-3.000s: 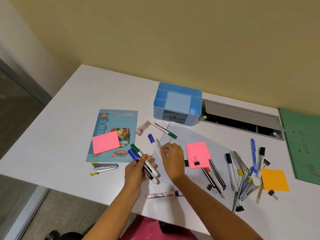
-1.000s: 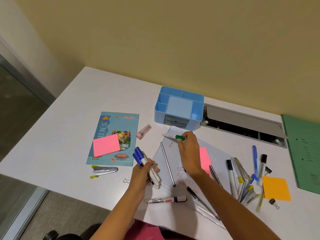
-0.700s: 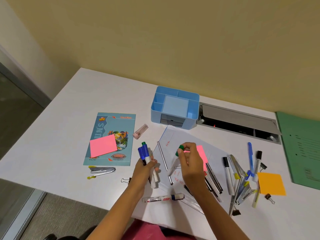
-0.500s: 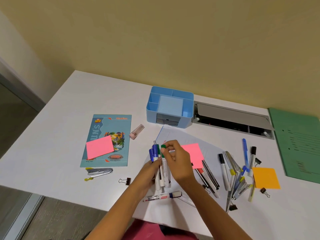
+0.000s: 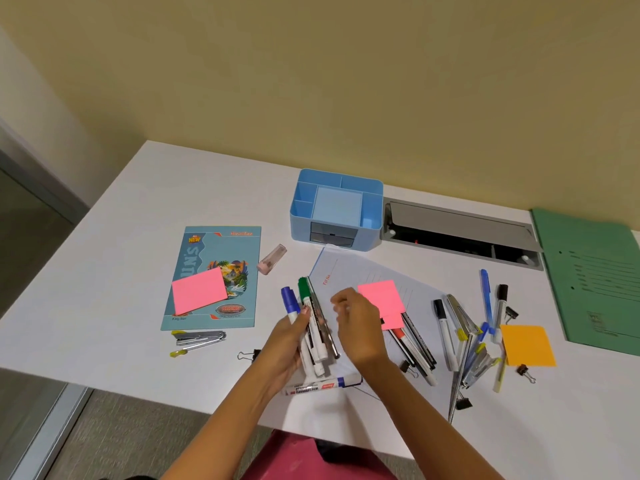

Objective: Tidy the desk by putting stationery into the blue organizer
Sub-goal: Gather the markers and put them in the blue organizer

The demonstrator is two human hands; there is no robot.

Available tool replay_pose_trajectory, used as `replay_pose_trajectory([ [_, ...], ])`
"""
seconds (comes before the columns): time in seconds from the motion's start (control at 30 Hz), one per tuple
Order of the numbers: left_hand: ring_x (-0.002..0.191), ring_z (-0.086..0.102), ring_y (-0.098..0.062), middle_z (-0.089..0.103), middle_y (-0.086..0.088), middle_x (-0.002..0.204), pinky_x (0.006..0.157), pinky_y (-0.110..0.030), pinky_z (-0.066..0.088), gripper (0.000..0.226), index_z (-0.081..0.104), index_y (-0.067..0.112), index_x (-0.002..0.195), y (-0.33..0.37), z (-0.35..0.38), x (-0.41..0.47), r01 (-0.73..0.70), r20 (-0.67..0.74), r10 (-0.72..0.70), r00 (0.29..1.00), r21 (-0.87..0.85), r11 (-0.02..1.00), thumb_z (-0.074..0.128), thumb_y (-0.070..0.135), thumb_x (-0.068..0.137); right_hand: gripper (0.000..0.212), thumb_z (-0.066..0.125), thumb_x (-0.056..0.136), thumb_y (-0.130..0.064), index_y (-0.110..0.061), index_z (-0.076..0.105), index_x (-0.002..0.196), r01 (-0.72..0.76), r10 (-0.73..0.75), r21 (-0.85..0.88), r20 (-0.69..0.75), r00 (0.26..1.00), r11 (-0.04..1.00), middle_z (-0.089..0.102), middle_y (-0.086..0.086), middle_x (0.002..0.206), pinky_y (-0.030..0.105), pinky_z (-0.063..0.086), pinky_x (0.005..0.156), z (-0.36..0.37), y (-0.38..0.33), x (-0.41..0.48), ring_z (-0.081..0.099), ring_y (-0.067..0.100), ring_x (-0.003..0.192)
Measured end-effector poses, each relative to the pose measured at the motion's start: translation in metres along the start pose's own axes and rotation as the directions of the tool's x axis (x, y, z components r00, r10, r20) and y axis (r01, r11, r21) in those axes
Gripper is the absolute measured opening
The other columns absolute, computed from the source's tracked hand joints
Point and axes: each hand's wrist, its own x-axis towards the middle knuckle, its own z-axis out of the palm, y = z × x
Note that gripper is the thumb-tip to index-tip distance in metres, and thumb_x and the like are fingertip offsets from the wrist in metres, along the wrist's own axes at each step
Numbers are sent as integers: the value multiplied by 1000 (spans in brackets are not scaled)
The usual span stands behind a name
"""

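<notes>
The blue organizer (image 5: 300,226) stands at the back of the white desk, its compartments showing nothing inside. My left hand (image 5: 282,346) grips a bundle of markers (image 5: 312,318), with a blue cap and a green cap sticking up towards the organizer. My right hand (image 5: 360,327) hovers just right of the bundle, fingers loosely curled and holding nothing. A whiteboard marker (image 5: 322,386) lies on the desk below both hands. More pens and markers (image 5: 464,337) lie scattered to the right, beside a pink sticky pad (image 5: 381,296).
A notebook (image 5: 239,244) with a pink sticky pad (image 5: 198,289) lies at left, a stapler (image 5: 199,339) below it. There are also a pink eraser (image 5: 272,259), a binder clip (image 5: 249,355), an orange sticky pad (image 5: 526,344), a green folder (image 5: 595,278) and an open cable tray (image 5: 457,230).
My right hand picked up the green-capped marker near the organizer, carried it to my left hand, added it to the bundle and let go.
</notes>
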Motion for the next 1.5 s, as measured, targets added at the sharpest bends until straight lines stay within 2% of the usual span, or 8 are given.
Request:
replay_pose_trajectory([
  [0.17,59,68,-18,70,-6,65,60,-31,58,25,60,7,98,1,-2,-1,2,-30,-1,1000,29,1000,49,29,96,29,70,80,-19,-14,62,107,137,-1,-324,388,921,936,57,2,111,25,37,89,16,46,-31,50,20,107],
  [0.37,56,68,-16,70,-4,64,51,-25,54,23,60,6,97,-8,0,-7,33,-13,-32,999,73,997,47,25,97,49,91,18,-11,-18,65,58,339,-225,-573,262,939,747,61,-3,58,19,44,44,16,51,-48,56,11,53],
  [0.5,58,68,-17,71,-4,66,54,-27,55,22,61,8,101,-14,-1,-6,67,-30,-64,997,127,990,50,27,96,35,85,34,9,-10,63,55,362,-307,-491,192,932,792,59,3,51,24,47,39,14,53,-41,56,16,45],
  [0.63,56,65,-18,67,-5,66,53,-29,54,18,62,9,96,-8,-5,-5,72,22,-76,997,142,987,62,25,88,9,60,85,-10,-8,66,92,266,-203,-370,200,959,890,66,7,92,32,48,78,-3,54,-34,60,22,86],
  [0.9,57,67,-13,69,-1,62,50,-24,52,19,57,16,107,1,0,-3,-30,75,2,997,370,929,59,11,89,16,78,75,-19,-12,65,80,151,-139,146,-86,987,978,57,-5,58,12,40,52,-46,22,-26,51,6,55],
  [1.07,82,72,-16,75,1,88,67,-24,56,16,59,32,105,-4,18,-2,-126,98,95,991,377,918,60,25,90,18,60,91,-29,-19,51,78,251,-234,98,-158,959,963,43,-13,64,15,33,56,-41,7,-28,41,7,61],
  [1.3,97,70,-20,74,-2,103,85,-31,55,42,57,30,117,-10,32,-4,-150,230,65,971,374,915,57,50,80,24,57,93,-35,-16,49,81,54,-44,61,-165,985,997,40,-12,58,21,31,53,-32,0,-12,37,3,53],
  [1.5,84,71,-14,75,4,89,74,-25,57,36,61,32,107,-16,42,-3,-172,147,122,982,408,897,61,50,75,17,66,87,-29,-13,66,91,-47,109,292,-198,974,955,61,-3,71,11,46,48,-36,6,-7,56,3,57],
])
